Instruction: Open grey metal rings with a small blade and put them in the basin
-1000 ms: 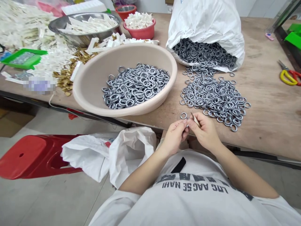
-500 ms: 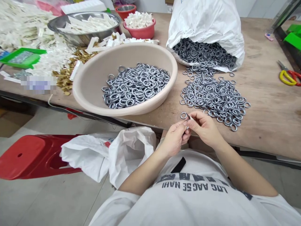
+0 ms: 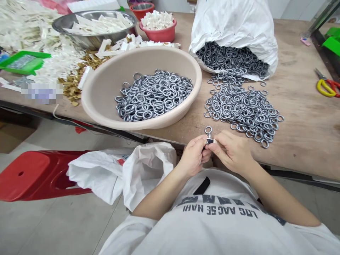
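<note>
- Silver-grey metal ring [image 3: 208, 129] stands upright just above the fingers at the desk's [image 3: 300, 117] front edge. A small white tab [image 3: 211, 141] with a dark patch sits right below it, where the hands meet. The fingers hide whether ring and tab are joined.
- Right hand [image 3: 231, 150]: thumb and forefinger pressed together, pinching the tab; other fingers loosely curled.
- Left hand [image 3: 195, 156]: closed and curled up against the tab from the other side; exact hold hidden.
- Risk, judged: a smooth ring in so small a pinch could slip if the fingers shift, then drop past the edge toward the white plastic bag [image 3: 147, 177] or the floor. Twisting could crease the thin tab. A stray wrist movement could disturb the loose ring pile [image 3: 243, 111], whose outer rings lie just beside the right hand.
- Pose: both forearms angle inward from the body, hands close together in front of the white T-shirt [image 3: 212, 219].
- Farther out: more rings fill a beige plastic basin [image 3: 101, 106] and spill from a white woven sack [image 3: 233, 24]. White plastic pieces lie heaped in a steel bowl [image 3: 90, 40] and a red plastic tub [image 3: 158, 35]. Yellow-and-red-handled scissors [image 3: 325, 88] lie far right; a red plastic stool [image 3: 34, 173] sits on the floor, left.
</note>
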`<state>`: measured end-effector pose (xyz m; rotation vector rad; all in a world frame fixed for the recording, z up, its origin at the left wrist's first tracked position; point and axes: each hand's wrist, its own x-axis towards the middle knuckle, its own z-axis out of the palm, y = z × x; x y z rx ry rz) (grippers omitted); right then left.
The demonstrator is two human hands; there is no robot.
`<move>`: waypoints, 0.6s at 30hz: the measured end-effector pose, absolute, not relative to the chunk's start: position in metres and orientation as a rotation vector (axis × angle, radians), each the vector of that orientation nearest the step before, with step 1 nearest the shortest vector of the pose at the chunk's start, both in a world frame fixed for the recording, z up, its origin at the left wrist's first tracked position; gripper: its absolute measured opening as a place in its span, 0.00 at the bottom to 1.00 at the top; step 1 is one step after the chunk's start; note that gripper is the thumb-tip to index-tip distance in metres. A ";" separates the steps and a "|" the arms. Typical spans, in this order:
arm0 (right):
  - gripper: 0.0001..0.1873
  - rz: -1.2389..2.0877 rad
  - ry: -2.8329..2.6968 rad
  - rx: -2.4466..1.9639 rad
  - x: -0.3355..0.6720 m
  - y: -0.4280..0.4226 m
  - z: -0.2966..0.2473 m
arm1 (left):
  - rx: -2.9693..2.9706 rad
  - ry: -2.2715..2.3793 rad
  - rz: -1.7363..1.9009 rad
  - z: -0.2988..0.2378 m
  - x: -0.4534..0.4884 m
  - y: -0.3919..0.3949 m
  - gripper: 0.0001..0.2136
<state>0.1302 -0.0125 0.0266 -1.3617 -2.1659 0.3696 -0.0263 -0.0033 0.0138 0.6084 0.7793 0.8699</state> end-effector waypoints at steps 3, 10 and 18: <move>0.21 0.339 -2.189 -1.354 0.129 -0.014 0.029 | 0.606 0.779 0.861 0.014 -0.027 -0.003 0.12; 0.24 0.590 -2.025 -1.482 0.140 0.011 0.015 | 0.706 0.681 0.811 0.014 -0.033 -0.011 0.18; 0.19 0.239 -2.249 -1.748 0.128 0.035 -0.001 | 0.696 0.808 0.994 0.006 -0.056 0.006 0.09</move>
